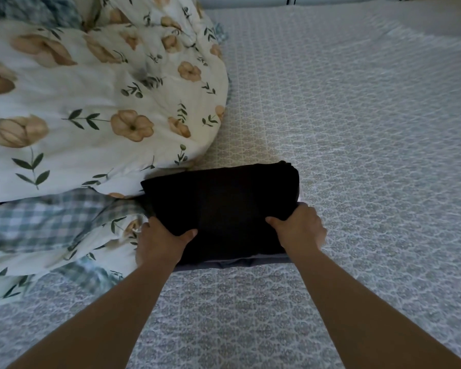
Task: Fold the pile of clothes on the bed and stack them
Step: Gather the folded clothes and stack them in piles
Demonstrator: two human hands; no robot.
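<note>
We are looking down at a bed whose patterned bedspread (pixel 357 129) is taking up most of the view. A folded black garment (pixel 221 206) is lying on it near the middle, and both of our hands are gripping its near edge. The left hand (pixel 163 242) is clasping the near left corner, thumb lying on top of the cloth and fingers tucked out of sight beneath. The right hand (pixel 300 226) is clasping the near right corner the same way, thumb on top, fingers curling round the side. Under the black garment a grey folded piece (pixel 234 262) is showing as a thin strip along the near edge; we cannot tell what kind of garment it is. A floral quilt (pixel 91 102), white with tan flowers and a blue checked underside, is lying heaped to the left, its edge touching the black garment's left side.
</note>
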